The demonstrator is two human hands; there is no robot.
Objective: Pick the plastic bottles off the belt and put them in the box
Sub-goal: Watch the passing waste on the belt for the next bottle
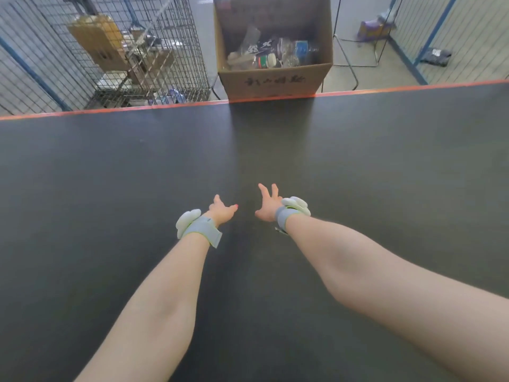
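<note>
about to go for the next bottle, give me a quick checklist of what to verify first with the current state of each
1. Left hand free: ok, fingers spread, holds nothing.
2. Right hand free: ok, fingers spread, holds nothing.
3. Bottle within reach on the belt: not ok, no bottle shows on the visible belt.
4. Box in place past the belt's far orange edge: ok, upright with its top open.
5. Room left in the box: ok, the bottles lie low inside it.
6. More bottles coming: cannot tell, the belt runs out of view on both sides.
</note>
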